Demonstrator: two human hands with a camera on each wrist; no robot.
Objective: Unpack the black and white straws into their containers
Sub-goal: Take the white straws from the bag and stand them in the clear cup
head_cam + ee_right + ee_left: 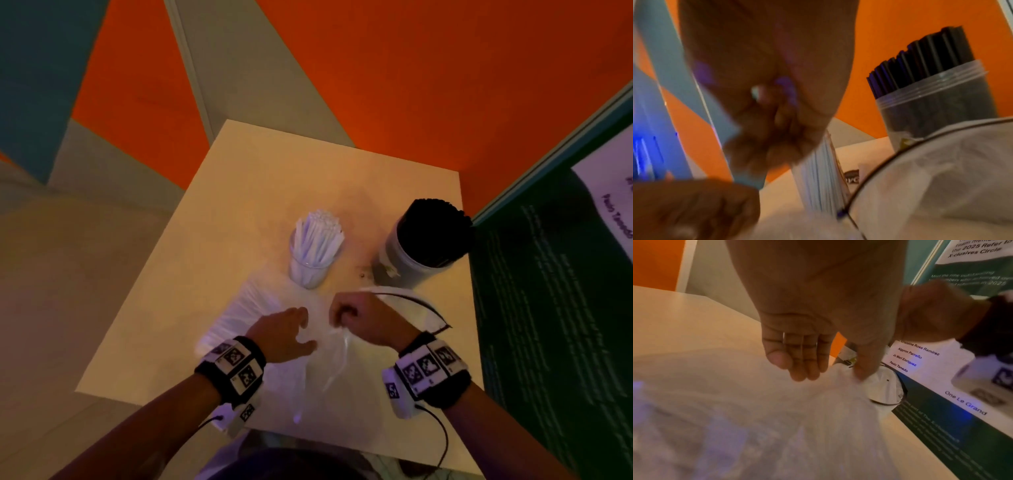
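Blur hides much of both wrist views, so the bag [274, 308] of white straws is seen only as a pale, wrinkled sheet on the table [239, 178]. The left hand [282, 334] is laid on the bag with relaxed, nearly straight fingers. The right hand [363, 317] is curled beside it; whether plastic is pinched cannot be told. Beyond the hands, the glass [310, 270] of white straws and the jar [404, 263] of black straws are seen standing.
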